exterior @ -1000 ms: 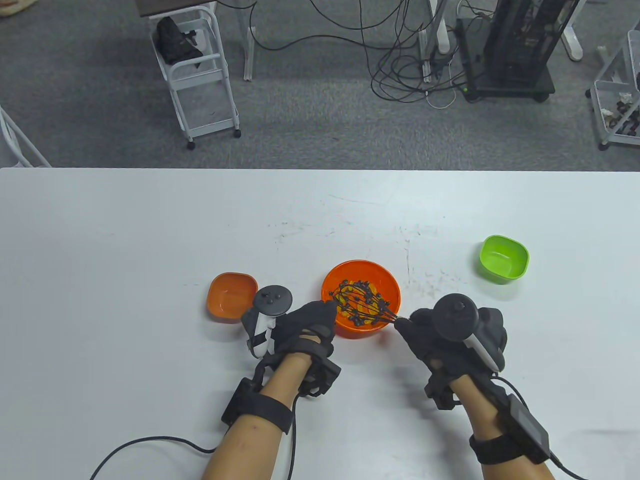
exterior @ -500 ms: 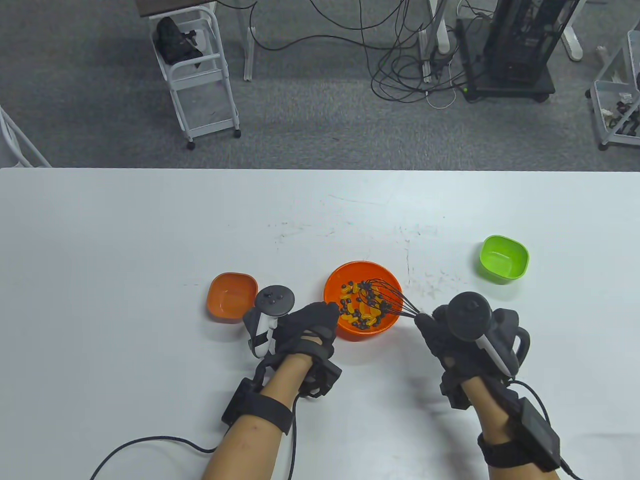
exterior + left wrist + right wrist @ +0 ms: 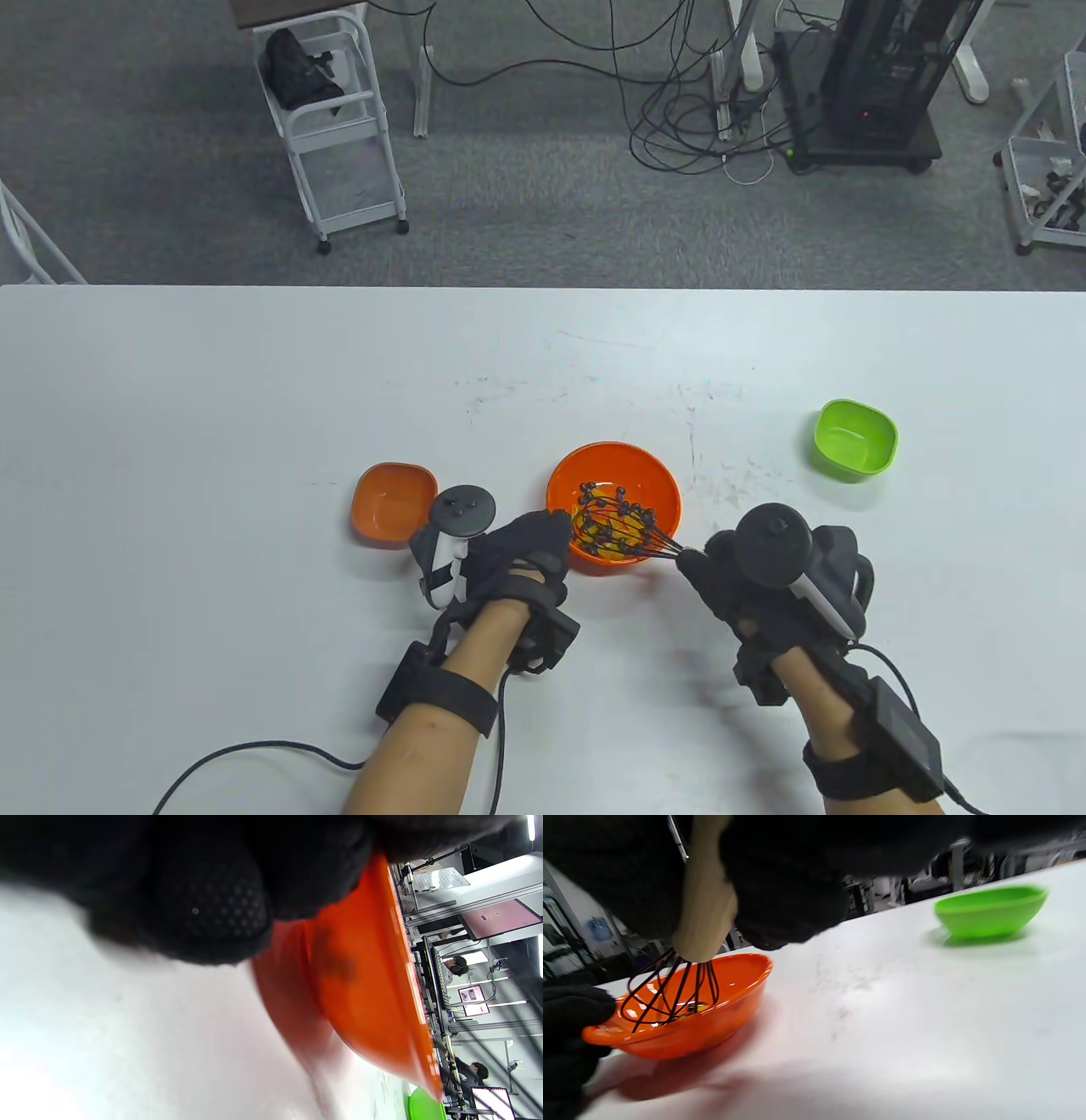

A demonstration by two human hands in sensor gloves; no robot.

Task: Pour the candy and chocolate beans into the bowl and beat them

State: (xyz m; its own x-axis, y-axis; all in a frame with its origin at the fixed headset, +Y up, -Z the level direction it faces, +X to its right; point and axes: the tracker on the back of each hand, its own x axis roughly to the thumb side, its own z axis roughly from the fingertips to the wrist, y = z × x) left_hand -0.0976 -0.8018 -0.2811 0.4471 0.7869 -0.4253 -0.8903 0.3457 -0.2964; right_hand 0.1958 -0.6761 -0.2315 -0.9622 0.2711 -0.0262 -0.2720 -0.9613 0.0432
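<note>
A round orange bowl [image 3: 653,484] [image 3: 734,1001] [image 3: 373,993] sits at the table's middle front, holding yellow candy and dark chocolate beans [image 3: 612,525]. A black wire whisk [image 3: 615,531] [image 3: 670,993] dips into its near left part. My right hand [image 3: 721,569] grips the whisk's pale wooden handle [image 3: 706,912], just right of the bowl. My left hand [image 3: 530,543] holds the bowl's left rim, its fingertips [image 3: 212,912] against the outer wall.
A small square orange dish [image 3: 392,505] lies empty left of my left hand. A small green dish [image 3: 853,439] [image 3: 990,910] stands empty to the right. Beyond the far table edge are a white cart [image 3: 335,127], cables and a black rack.
The whisk swung from the bowl's left to its right side, then back to the near left. My right hand moved right and returned. The left hand stayed on the rim.
</note>
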